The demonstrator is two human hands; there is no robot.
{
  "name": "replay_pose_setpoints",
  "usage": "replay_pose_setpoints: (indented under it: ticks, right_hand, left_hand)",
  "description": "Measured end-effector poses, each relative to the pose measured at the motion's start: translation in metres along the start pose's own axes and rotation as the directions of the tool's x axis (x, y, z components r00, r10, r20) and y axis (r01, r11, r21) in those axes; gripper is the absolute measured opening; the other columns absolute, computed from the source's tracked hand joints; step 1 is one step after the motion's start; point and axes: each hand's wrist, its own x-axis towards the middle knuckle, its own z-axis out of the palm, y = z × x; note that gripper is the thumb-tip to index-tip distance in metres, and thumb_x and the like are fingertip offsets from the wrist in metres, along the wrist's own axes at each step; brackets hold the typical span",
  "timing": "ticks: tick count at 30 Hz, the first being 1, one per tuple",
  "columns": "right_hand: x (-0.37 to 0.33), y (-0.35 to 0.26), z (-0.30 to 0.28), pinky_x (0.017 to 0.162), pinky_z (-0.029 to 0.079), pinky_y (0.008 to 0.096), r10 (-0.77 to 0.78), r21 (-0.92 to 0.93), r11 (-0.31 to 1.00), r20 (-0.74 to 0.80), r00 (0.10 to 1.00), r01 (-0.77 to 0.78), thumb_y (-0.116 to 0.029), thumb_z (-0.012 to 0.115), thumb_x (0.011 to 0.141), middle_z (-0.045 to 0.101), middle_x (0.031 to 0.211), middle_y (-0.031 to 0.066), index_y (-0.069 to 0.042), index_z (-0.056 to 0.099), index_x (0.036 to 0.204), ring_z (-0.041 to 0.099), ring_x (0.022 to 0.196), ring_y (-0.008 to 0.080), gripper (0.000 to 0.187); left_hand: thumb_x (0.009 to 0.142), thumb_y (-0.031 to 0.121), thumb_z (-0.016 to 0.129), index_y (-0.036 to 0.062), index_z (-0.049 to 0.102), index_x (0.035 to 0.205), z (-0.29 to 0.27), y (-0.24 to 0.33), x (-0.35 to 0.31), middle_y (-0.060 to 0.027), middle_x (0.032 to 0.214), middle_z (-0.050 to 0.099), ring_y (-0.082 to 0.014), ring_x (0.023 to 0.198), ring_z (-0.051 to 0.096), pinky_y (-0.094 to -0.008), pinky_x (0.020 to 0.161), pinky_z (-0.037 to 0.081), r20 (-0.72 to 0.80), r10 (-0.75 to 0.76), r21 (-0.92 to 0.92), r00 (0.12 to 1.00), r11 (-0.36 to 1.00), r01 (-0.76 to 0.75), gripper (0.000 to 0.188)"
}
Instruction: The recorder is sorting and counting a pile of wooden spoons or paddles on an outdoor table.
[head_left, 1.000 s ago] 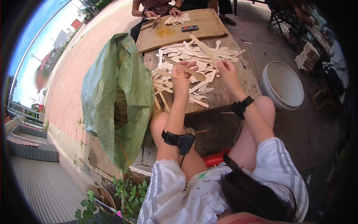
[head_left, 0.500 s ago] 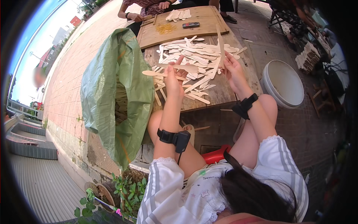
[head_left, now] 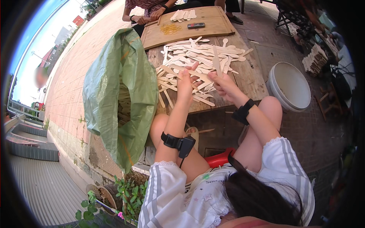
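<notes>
Basically mid-frame: right hand (head_left: 227, 88), fingers pinching wooden stick (head_left: 216, 64) pointing up-frame; left hand (head_left: 185, 84), just left, fingers pinching crosswise flat sticks (head_left: 200, 76).

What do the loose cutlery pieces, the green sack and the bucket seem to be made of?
Cutlery pieces: probably bare wood, matte, judging by their pale tan colour and flat shapes.
Green sack: likely plastic sheeting, perhaps woven, given its slight sheen and stiff creases.
Bucket: perhaps plastic, pale and smooth; painted metal isn't ruled out.

Lower end of wooden stick (head_left: 216, 62) hidden by right hand (head_left: 225, 86), co-worker (head_left: 146, 7) cut off by top edge
</notes>
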Motion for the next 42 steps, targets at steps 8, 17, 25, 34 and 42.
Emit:
replay_pose_setpoints:
  ticks: [8,17,25,34,42]
  right_hand:
    - [0.01,-0.021,-0.032,0.051,0.038,0.0244,-0.433,-0.639,0.694,-0.001,0.901,0.332,-0.021,0.07,0.083,0.062,0.07,0.0005,-0.005,0.064,0.088,0.046,0.055,0.0069,0.018]
    - [0.003,-0.027,-0.025,0.059,0.045,0.0271,-0.612,-0.768,0.323,0.276,0.741,0.553,-0.014,0.066,0.084,0.067,0.078,0.0054,-0.006,0.066,0.093,0.063,0.068,0.0176,0.012]
    - [0.003,-0.018,-0.012,0.055,0.031,0.0192,-0.529,-0.35,0.801,-0.033,0.848,0.485,-0.014,0.072,0.082,0.032,0.061,-0.0094,-0.006,0.064,0.105,0.03,0.058,0.0001,0.025]
    - [-0.012,-0.034,-0.012,0.046,0.019,0.0179,-0.339,-0.188,0.907,0.204,0.918,0.377,-0.047,0.071,0.08,0.031,0.061,-0.0124,-0.003,0.058,0.12,0.026,0.05,-0.0006,0.061]
    - [0.001,-0.024,-0.027,0.043,0.021,0.0164,-0.193,-0.245,0.934,0.269,0.944,0.261,-0.051,0.067,0.082,0.045,0.062,-0.0096,-0.004,0.058,0.12,0.034,0.047,-0.0016,0.061]
  left_hand:
    - [0.094,0.011,0.048,0.002,0.046,0.117,-0.005,0.006,0.014,-0.0085,0.09,0.055,-0.0255,0.086,0.056,-0.0403,0.075,0.044,-0.022,0.763,0.756,0.646,0.435,-0.488,0.024]
    - [0.099,0.041,0.041,0.0025,0.057,0.067,0.012,-0.018,0.005,-0.0011,0.054,0.045,-0.0119,0.056,0.047,-0.027,0.056,0.038,0.336,-0.087,0.56,0.938,0.819,-0.125,0.053]
    - [0.095,0.065,0.023,0.0128,0.028,0.062,0.023,-0.021,-0.002,0.004,0.052,0.025,-0.0091,0.047,0.026,-0.0228,0.047,0.024,0.423,-0.364,0.245,0.83,0.928,0.282,0.061]
    - [0.089,0.072,0.021,0.0138,0.031,0.067,0.027,-0.023,-0.02,0.0051,0.056,0.023,-0.0066,0.046,0.017,-0.0226,0.042,0.015,0.772,-0.399,0.225,0.494,0.899,0.375,0.063]
    - [0.095,0.063,0.022,0.0161,0.031,0.065,0.027,-0.021,-0.008,0.0032,0.048,0.034,-0.0063,0.033,0.027,-0.0207,0.036,0.028,0.646,-0.324,-0.057,0.691,0.883,0.467,0.056]
